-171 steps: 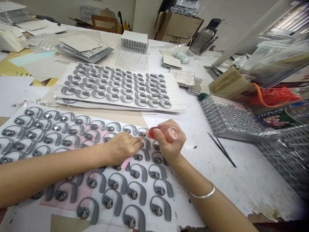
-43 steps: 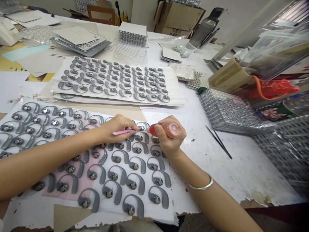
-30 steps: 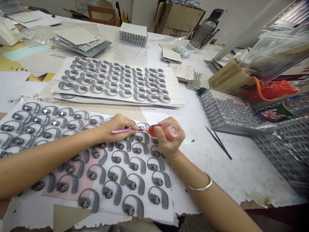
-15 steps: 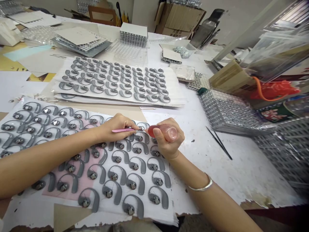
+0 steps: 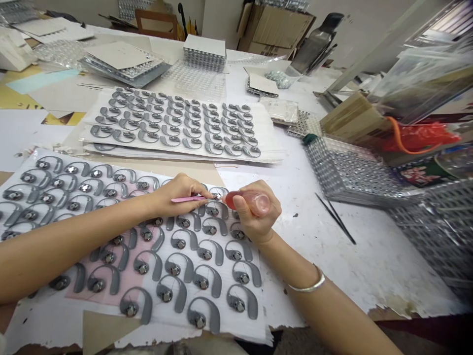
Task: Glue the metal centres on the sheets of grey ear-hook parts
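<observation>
Pink tool turned sideways, bottle barely moved

Beyond the white table, 1 wooden chair stands before a pale wall.

The bottle looks like smooth, glossy, translucent plastic and the pink tool satiny, the hooks are smooth grey plastic with shiny, metallic discs on matt, papery sheets, the bangle is polished metal, the far box matt cardboard, and the desk scuffed and stained.
</observation>
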